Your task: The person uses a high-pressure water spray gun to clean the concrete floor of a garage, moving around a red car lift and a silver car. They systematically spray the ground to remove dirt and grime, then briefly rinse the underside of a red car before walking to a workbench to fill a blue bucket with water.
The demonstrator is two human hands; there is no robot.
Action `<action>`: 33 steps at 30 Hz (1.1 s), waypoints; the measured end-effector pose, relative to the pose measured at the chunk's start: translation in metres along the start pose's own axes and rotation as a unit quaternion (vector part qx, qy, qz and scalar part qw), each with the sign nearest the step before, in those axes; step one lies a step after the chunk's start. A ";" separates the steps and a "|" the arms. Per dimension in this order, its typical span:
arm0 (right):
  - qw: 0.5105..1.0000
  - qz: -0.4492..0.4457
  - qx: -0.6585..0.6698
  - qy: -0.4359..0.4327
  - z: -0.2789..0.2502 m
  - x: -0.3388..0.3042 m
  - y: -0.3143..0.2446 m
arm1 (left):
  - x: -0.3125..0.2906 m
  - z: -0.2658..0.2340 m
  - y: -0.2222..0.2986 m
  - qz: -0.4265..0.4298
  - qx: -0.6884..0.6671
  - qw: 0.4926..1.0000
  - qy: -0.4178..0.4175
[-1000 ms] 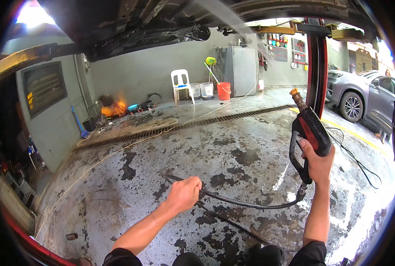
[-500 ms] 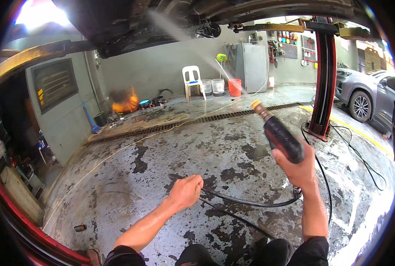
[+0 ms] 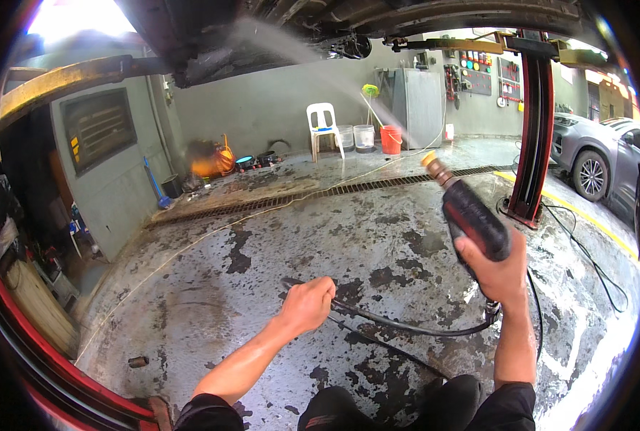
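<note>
In my right hand (image 3: 498,269) is a black pressure washer gun (image 3: 475,219) with a brass fitting and a yellow nozzle tip, pointed up and to the left. A white spray (image 3: 298,49) runs from near its tip to the underside of a raised vehicle (image 3: 262,32) overhead. My left hand (image 3: 309,305) is closed around a black hose (image 3: 406,325), left of the gun. The hose curves across to a metal coupling (image 3: 491,310) below the gun's grip. My right fingers wrap the grip, and the trigger is hidden.
A red lift post (image 3: 535,136) stands at right, with a silver car (image 3: 596,151) beyond it. A floor drain grate (image 3: 334,192) crosses the wet floor. By the back wall are a white chair (image 3: 322,126), a red bucket (image 3: 390,139) and a grey cabinet (image 3: 422,108). Hoses lie on the floor.
The view has shifted slightly, so the surroundings sit a little farther right. Both hands keep their holds, and the spray continues against the vehicle's underside.
</note>
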State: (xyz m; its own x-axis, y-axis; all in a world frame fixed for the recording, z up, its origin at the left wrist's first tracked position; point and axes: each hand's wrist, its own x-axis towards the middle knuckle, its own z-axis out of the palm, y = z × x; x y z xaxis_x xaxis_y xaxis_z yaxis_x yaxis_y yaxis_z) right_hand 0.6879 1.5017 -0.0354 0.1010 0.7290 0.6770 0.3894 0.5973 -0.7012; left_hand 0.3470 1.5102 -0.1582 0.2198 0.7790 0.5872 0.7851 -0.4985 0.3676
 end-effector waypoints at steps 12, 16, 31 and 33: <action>0.999 -0.005 0.044 -0.020 0.023 -0.022 -0.041 | -0.017 -0.018 -0.017 -0.034 0.023 0.999 0.009; 0.992 -0.107 -0.013 -0.061 0.037 -0.032 -0.050 | -0.028 -0.023 -0.028 -0.047 0.019 0.999 0.015; 0.945 -0.278 -0.149 -0.082 0.014 -0.070 -0.154 | 0.018 -0.015 -0.027 0.075 -0.004 0.997 0.011; 0.944 -0.304 -0.126 -0.027 0.008 -0.079 -0.154 | 0.016 -0.023 -0.027 0.079 0.015 0.997 0.019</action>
State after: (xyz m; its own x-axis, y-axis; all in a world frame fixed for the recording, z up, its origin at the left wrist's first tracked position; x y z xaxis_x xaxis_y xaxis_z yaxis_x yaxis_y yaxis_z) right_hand 0.6124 1.3546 0.0175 -0.2561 0.2973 0.9198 0.5667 0.8170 -0.1063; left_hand 0.3163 1.5272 -0.1423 0.3202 0.6765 0.6632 0.7594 -0.6018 0.2472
